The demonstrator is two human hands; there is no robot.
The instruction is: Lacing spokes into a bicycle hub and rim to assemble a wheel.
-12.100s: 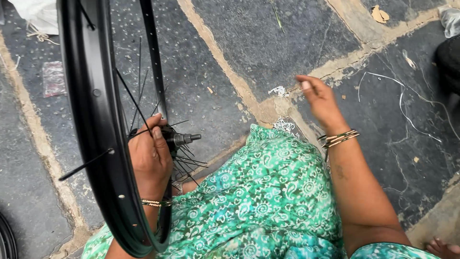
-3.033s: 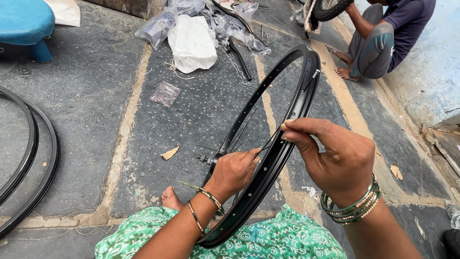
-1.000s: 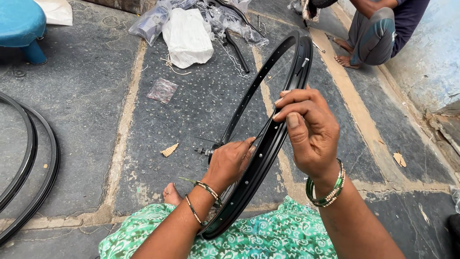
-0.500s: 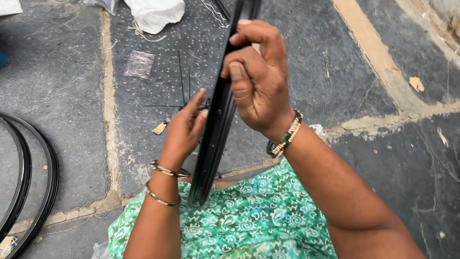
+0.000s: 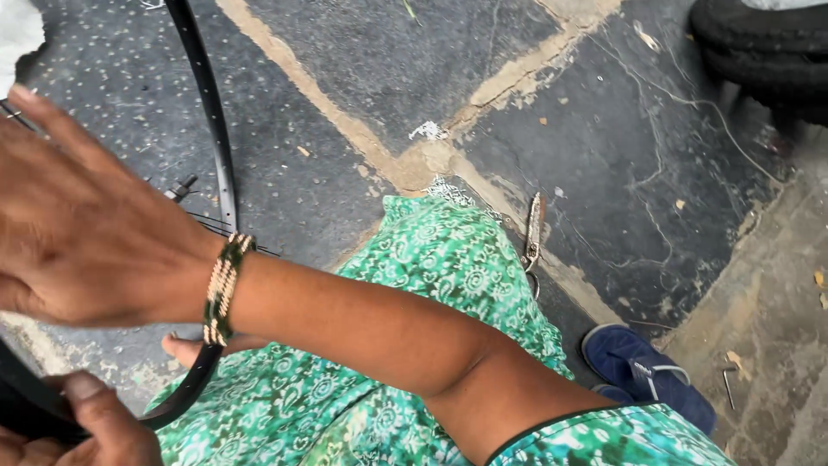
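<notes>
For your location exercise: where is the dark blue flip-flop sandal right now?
In the head view, the dark blue flip-flop sandal lies lower right on the grey stone floor, just beyond the green patterned dress.

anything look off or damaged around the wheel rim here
Nothing looks damaged. The black rim stands upright, its lower arc under the left hand, the right hand in front of it. Loose bits lie on the stone floor: a thin metal tool and a blue sandal.
</notes>
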